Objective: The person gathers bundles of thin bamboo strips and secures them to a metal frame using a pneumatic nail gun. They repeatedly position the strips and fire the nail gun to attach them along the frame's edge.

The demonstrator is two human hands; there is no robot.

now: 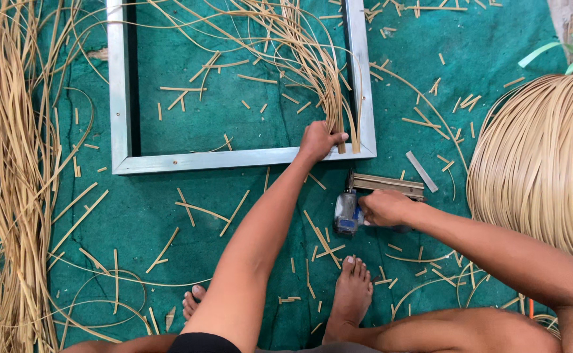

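My left hand presses a bunch of tan rattan strips down onto the lower right corner of a grey metal frame. The strips fan away across the frame's opening toward the top. My right hand grips a grey and blue staple gun lying on the green mat just below that corner. The gun's long metal magazine points to the right. My bare feet rest on the mat below the gun.
A big coil of rattan strip sits at the right. A long loose bundle of strips lies along the left edge. Short offcuts litter the green mat, and a flat metal strip lies near the gun.
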